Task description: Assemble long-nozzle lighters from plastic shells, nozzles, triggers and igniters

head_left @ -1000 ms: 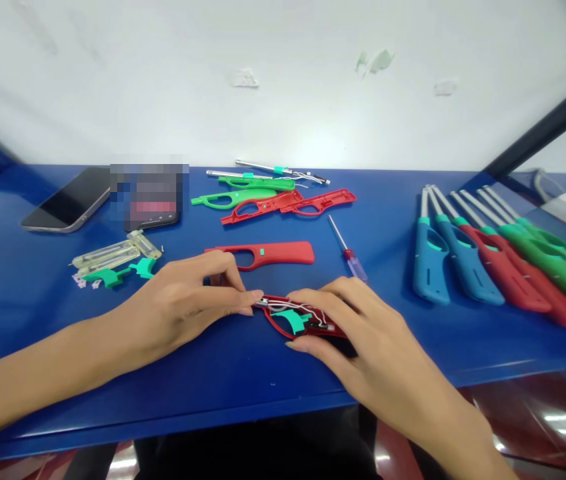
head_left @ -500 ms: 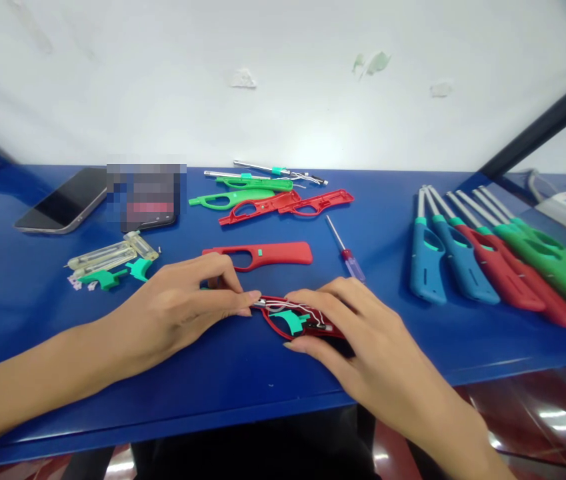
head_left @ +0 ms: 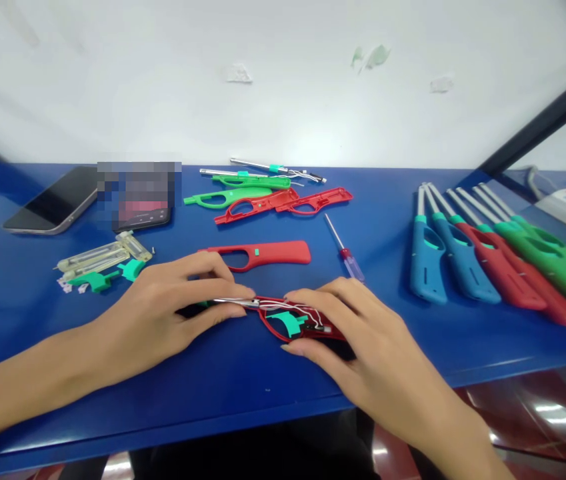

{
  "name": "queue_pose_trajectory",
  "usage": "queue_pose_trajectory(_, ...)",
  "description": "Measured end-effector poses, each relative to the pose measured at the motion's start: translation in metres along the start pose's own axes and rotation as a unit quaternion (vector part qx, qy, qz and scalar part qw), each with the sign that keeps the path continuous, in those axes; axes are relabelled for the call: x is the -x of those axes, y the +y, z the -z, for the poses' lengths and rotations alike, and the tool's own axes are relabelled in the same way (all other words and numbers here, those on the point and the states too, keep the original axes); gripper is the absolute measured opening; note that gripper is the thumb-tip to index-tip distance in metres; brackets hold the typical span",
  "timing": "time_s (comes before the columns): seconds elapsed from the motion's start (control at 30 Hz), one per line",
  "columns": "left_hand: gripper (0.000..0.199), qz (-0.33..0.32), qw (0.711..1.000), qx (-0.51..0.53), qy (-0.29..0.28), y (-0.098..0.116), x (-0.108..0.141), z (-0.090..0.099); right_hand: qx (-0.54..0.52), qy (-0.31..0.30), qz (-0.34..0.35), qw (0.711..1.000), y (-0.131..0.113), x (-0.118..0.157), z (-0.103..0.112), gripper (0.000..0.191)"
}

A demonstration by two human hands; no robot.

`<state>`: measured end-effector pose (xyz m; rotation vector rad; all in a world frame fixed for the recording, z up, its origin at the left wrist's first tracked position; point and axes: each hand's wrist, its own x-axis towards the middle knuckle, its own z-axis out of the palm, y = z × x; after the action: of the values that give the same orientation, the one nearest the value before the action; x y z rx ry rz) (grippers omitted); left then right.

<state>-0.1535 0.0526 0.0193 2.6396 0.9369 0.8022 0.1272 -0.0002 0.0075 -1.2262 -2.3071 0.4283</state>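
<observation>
Between my hands lies an opened red lighter half-shell [head_left: 273, 328], its white wires and teal trigger [head_left: 289, 323] showing inside. My left hand [head_left: 177, 300] pinches the metal lighter tube [head_left: 235, 302] where it meets the shell's narrow end. My right hand [head_left: 363, 333] grips the shell's wide end between thumb and fingers, hiding part of it. Just beyond them rests a separate red shell half [head_left: 283, 253] with a small teal piece on it. A screwdriver [head_left: 347, 257] with a purple handle lies past my right hand.
Assembled lighters in blue [head_left: 427, 267], red and green lie in a row at right. Red and green shell halves [head_left: 235, 197] and wired tubes sit at the back. Clear fuel tanks [head_left: 93, 259], teal triggers and two phones [head_left: 57, 200] are at left.
My left hand's thumb and fingers have parted slightly along the metal tube, showing more of it. My right hand stays on the red shell. The view has shifted a little.
</observation>
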Motion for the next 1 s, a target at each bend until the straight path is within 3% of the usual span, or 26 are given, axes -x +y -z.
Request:
queue_pose_trajectory(0.23,0.025,-0.008,0.999,-0.036,-0.019,0.009,0.003,-0.002,0.015,0.027,0.013,0.999,0.001,0.001,0.0,0.047)
queue_pose_trajectory(0.3,0.022,-0.023,0.999,-0.044,-0.014,0.014,0.002,-0.004,0.032,0.066,0.024,0.997,-0.001,0.002,0.0,0.048)
queue_pose_trajectory(0.4,0.018,-0.045,0.997,-0.059,0.01,0.019,0.0,-0.007,0.057,0.174,0.026,0.983,-0.004,0.005,0.002,0.027)
queue_pose_trajectory(0.47,0.017,-0.056,0.996,-0.065,0.015,0.02,-0.003,-0.01,0.046,0.209,0.008,0.977,-0.005,0.009,0.003,0.009)
queue_pose_trajectory(0.7,0.016,-0.074,0.995,-0.063,-0.026,0.027,-0.012,-0.014,-0.002,0.113,-0.025,0.993,0.0,0.019,0.011,0.01)
queue_pose_trajectory(1.0,0.019,-0.085,0.99,-0.102,-0.035,0.039,-0.022,-0.013,-0.052,0.124,-0.025,0.991,0.008,0.019,0.006,0.007)
